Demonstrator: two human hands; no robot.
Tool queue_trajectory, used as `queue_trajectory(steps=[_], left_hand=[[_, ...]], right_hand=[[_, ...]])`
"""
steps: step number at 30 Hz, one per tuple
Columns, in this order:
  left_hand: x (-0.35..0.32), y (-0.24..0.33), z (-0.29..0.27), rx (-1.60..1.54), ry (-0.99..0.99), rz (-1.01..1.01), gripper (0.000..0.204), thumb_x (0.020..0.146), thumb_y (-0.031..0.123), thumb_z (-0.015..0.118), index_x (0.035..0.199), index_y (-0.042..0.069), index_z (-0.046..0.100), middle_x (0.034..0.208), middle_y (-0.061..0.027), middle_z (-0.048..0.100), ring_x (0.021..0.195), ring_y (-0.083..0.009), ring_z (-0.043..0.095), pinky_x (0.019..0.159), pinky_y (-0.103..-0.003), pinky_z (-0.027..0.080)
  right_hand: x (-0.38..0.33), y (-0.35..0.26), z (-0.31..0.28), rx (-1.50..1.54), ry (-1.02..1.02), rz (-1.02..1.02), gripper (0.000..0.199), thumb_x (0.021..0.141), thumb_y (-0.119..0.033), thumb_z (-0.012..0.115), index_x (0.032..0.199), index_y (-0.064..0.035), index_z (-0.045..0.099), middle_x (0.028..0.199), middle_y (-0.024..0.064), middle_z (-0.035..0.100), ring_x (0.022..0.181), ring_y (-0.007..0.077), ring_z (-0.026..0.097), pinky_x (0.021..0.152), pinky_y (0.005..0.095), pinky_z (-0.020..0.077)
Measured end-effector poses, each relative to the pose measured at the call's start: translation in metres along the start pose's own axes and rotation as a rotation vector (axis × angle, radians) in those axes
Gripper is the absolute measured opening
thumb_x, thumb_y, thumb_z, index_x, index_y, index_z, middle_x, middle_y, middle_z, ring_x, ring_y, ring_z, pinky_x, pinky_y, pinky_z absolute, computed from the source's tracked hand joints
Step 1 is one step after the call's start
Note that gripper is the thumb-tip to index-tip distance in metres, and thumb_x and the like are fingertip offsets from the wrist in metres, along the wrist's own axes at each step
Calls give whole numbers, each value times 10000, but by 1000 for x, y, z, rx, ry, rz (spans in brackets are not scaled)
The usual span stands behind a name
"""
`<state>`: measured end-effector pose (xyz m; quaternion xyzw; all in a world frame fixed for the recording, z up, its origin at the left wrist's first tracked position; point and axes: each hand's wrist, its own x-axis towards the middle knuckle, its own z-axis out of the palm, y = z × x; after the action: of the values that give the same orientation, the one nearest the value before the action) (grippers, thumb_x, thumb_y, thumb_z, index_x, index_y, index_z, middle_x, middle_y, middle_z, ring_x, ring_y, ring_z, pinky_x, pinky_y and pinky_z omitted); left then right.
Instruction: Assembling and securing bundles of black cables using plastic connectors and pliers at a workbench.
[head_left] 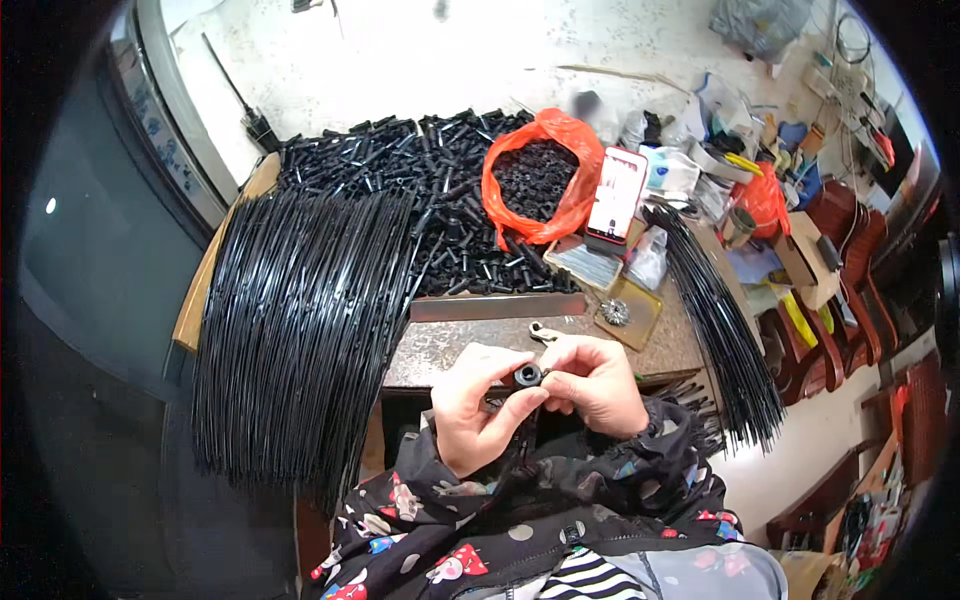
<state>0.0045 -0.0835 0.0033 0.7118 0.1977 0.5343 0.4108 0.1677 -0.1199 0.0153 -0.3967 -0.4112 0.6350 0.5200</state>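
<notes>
Close in front of me, my left hand (pixel 470 405) is closed around a small black tubular part (pixel 527 375), its round open end turned up. My right hand (pixel 598 388) meets it from the other side, thumb and forefinger pinched against the part's edge. Whether those right fingers also hold something tiny is hidden. Just beyond the fingertips, a small pale metal piece (pixel 543 332) lies on the table (pixel 480 345). Behind that, a large heap of similar black tubular parts (pixel 450 215) covers the tabletop.
Long thin black rods (pixel 300 320) hang over the table's left side; another rod bundle (pixel 720 340) lies right. An orange bag (pixel 500 215) holds small black pieces. Beside it stands a phone (pixel 617 195). A shallow yellowish tray (pixel 640 310) has small metal pins. A dark strip (pixel 497 306) edges the heap.
</notes>
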Motion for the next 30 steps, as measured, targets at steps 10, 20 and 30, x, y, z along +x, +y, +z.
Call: queue_trajectory(steps=[10, 20, 30], left_hand=[[-19, 7, -2, -665, -352, -399, 564, 840, 551, 335, 1016, 22, 424, 768, -101, 533, 573, -111, 492, 513, -220, 395], [-13, -3, 2, -587, 23, -259, 345, 831, 328, 556, 895, 1, 469, 742, -33, 516, 595, -62, 433, 518, -198, 355], [3, 4, -20, -618, 213, 75, 436, 822, 375, 554, 726, -41, 463, 528, -56, 440, 436, -103, 383, 392, -230, 274]], right_hand=[[-7, -3, 22, -370, -32, -219, 777, 535, -59, 798, 1174, -79, 355, 942, 3, 388, 828, 95, 448, 742, 238, 397], [-16, -26, 39, -1456, 348, -1068, 232, 609, -177, 674, 805, -67, 615, 803, 1, 526, 765, 188, 472, 708, 350, 336], [-21, 2, -18, -1019, 168, -698, 105, 684, -60, 636, 765, -12, 588, 749, 105, 544, 730, 274, 529, 648, 328, 431]])
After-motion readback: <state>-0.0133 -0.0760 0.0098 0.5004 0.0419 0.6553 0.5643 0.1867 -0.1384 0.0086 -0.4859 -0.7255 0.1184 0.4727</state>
